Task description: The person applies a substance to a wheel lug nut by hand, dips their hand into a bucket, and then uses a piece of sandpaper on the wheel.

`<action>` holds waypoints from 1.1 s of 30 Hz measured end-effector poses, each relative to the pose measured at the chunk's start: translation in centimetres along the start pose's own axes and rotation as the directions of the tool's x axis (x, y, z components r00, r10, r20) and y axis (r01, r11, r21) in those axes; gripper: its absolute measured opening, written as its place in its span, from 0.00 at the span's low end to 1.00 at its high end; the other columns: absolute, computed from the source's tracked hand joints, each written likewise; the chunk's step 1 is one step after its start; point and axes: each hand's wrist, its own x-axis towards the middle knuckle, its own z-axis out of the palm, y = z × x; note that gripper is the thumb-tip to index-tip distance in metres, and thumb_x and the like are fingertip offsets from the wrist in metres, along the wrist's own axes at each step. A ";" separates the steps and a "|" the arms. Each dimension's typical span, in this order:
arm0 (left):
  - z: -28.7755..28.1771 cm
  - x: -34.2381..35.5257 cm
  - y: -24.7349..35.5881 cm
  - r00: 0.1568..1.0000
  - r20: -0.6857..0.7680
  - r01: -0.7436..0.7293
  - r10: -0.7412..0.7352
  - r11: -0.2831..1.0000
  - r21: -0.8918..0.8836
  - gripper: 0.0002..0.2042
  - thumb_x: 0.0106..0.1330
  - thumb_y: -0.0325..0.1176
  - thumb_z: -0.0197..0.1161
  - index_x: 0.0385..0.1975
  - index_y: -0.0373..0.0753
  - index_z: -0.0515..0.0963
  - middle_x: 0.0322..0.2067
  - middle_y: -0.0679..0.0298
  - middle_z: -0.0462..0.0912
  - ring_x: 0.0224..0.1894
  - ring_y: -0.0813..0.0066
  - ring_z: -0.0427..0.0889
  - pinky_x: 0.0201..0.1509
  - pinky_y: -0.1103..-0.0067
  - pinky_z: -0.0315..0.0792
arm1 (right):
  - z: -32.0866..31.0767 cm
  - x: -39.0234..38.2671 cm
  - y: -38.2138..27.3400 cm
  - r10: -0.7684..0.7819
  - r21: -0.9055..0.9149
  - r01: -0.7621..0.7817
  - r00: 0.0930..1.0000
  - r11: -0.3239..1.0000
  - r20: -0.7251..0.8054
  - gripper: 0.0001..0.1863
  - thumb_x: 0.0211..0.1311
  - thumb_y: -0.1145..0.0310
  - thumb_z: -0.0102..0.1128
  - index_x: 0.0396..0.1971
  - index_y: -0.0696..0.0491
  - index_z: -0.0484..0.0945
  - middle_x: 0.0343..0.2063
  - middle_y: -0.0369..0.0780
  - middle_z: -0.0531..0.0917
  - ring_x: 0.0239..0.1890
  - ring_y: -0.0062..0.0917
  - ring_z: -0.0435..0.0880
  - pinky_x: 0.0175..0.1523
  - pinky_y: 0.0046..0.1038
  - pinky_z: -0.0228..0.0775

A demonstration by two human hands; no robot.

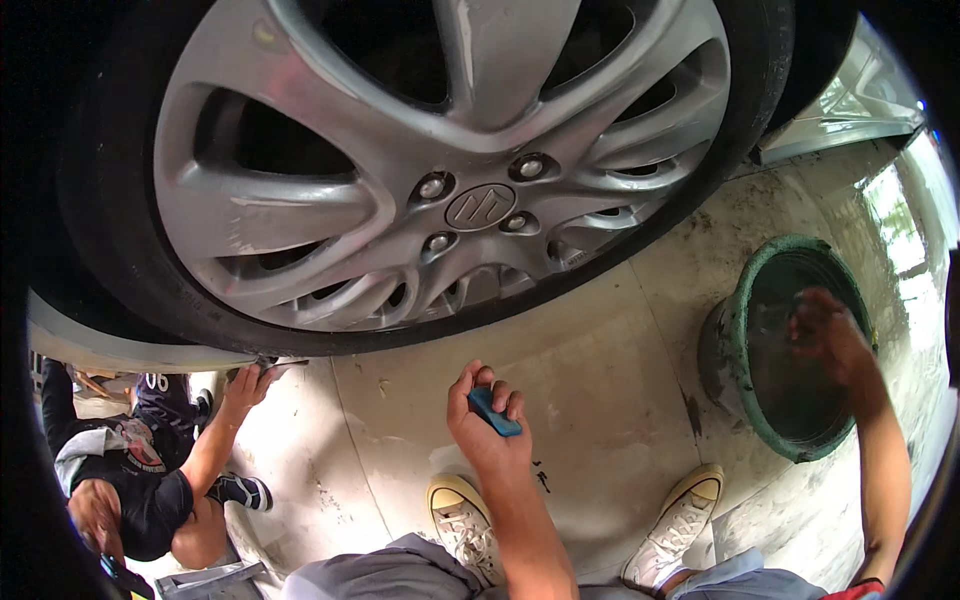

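My left hand [488, 418] is closed round a small blue block [495, 411], held palm up above the floor between my shoes. Whether the block is rubber or sponge, I cannot tell. On the right, my right hand [832, 338] is over the mouth of a round tub [742, 330] with a worn green rim and dark water inside. Motion smears its fingers, so their state is unclear. Just beyond my left hand stands a car wheel [330, 190] with a silver multi-spoke rim, its black tire [420, 345] curving down toward the floor.
At the left a co-worker [140, 480] in a dark shirt crouches, with a hand [247, 388] at the lower edge of the car body. My white sneakers [462, 525] stand on the pale tiled floor [400, 430]. A glossy car panel [840, 110] is at the far right.
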 end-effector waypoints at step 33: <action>-2.4 0.4 3.0 1.000 -0.018 -0.016 0.013 0.991 -0.134 0.04 0.61 0.31 0.55 0.31 0.39 0.74 0.25 0.67 0.76 0.15 0.80 0.65 0.16 0.82 0.58 | 28.7 -1.1 -12.0 -0.315 0.379 0.172 0.879 0.909 0.357 0.11 0.60 0.63 0.62 0.34 0.57 0.78 0.25 0.35 0.79 0.24 0.16 0.76 0.30 0.19 0.66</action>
